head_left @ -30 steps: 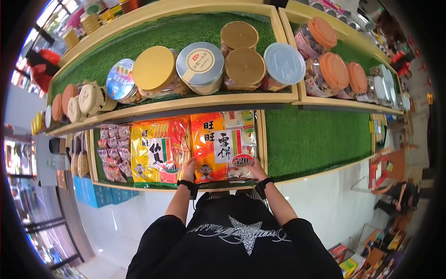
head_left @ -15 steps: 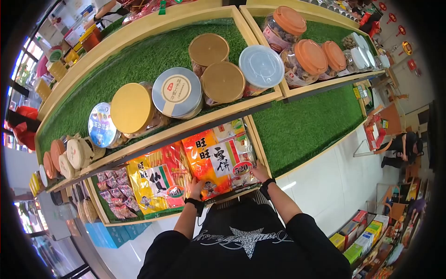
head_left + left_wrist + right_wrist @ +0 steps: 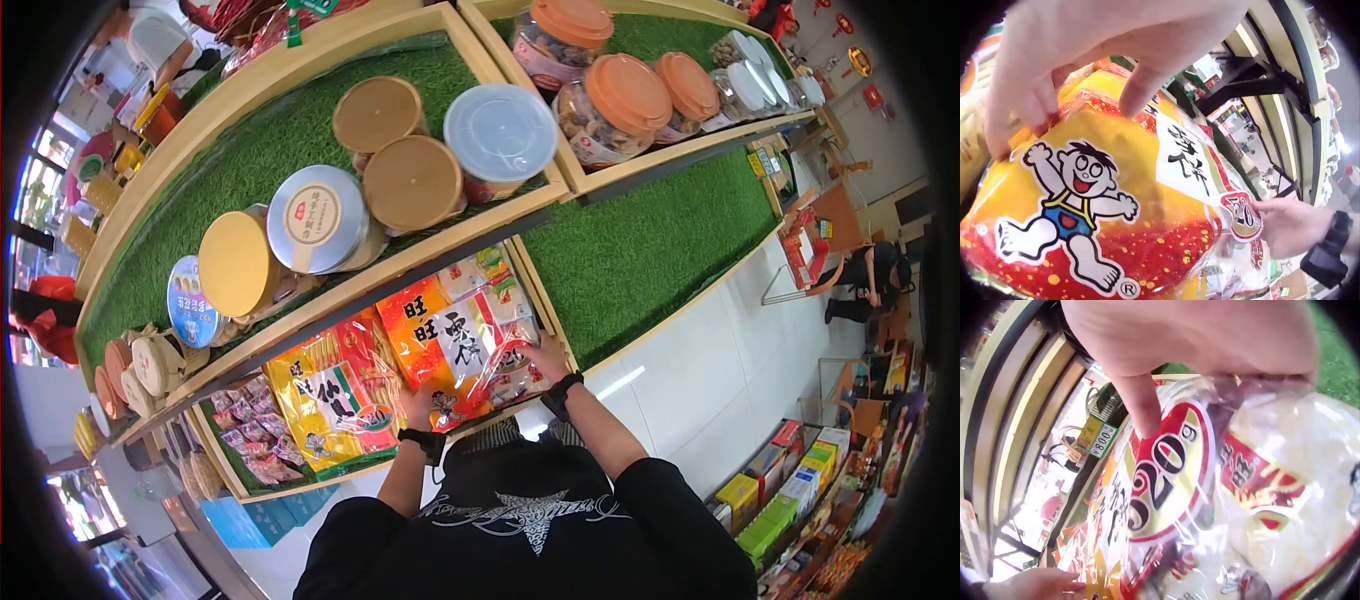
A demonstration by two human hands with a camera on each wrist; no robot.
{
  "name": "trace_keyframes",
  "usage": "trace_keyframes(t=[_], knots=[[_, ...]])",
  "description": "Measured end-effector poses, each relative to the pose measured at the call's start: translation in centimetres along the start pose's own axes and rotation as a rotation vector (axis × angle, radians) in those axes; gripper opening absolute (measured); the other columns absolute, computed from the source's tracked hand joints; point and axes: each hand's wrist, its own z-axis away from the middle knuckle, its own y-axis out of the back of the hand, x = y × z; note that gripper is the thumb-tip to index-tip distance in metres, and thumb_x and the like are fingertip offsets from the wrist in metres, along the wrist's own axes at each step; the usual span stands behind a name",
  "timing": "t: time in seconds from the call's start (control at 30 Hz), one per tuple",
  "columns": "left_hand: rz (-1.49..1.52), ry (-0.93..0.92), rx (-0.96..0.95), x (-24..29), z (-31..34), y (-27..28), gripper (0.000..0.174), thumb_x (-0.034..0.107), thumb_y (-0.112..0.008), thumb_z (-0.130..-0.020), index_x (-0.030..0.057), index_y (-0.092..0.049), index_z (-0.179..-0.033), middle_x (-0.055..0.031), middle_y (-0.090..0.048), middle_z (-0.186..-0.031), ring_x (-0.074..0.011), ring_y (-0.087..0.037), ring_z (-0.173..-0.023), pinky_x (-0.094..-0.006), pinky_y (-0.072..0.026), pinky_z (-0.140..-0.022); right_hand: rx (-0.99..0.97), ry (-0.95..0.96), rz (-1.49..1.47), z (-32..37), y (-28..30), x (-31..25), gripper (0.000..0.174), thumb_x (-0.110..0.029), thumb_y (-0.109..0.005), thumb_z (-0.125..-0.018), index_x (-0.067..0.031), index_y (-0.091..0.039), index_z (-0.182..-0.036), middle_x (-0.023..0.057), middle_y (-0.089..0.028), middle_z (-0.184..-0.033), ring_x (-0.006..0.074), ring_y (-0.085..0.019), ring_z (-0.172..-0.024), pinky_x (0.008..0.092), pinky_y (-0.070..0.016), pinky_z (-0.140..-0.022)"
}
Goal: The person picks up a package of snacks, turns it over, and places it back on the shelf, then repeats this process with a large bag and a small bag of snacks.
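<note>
A large orange, red and clear bag of rice crackers (image 3: 455,345), marked 520 g, lies face up in the lower shelf bay. My left hand (image 3: 417,408) grips its left side, fingers over the edge and thumb on the front, above the printed cartoon child (image 3: 1079,206). On the right side my right hand (image 3: 545,360) holds the same bag, its thumb pressing the film by the 520 g label (image 3: 1169,472). The plastic creases under that thumb. Left of the held bag lies a yellow and red cracker bag (image 3: 325,395).
Small wrapped snacks (image 3: 262,430) fill the bay's left end. Wooden edging (image 3: 548,300) separates it from a green turf shelf (image 3: 640,275). Lidded jars and tins (image 3: 318,220) line the upper shelf. Boxed goods (image 3: 790,490) stand at lower right; a person (image 3: 870,285) is beyond.
The head view has turned, so the shelves slant more. My right hand has come further over the bag's 520 label, partly covering it. Both hands stay on the same bag.
</note>
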Motion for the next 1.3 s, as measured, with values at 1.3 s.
trace_keyframes(t=[1.3], knots=[[-0.470,-0.154,-1.444,13.2,30.0,-40.3,0.050,0.006,-0.063,-0.075,-0.0002,-0.040,-0.118,-0.0078,-0.055,-0.106,-0.0139,-0.054,-0.094,-0.0263,-0.0442,-0.081,0.768,0.070,-1.287,24.6,26.2,38.0,0.049,-0.008,-0.063,-0.075,0.0050,-0.038,-0.115,0.0137,-0.052,-0.107,0.0172,-0.052,-0.095,0.0278,-0.0426,-0.082]])
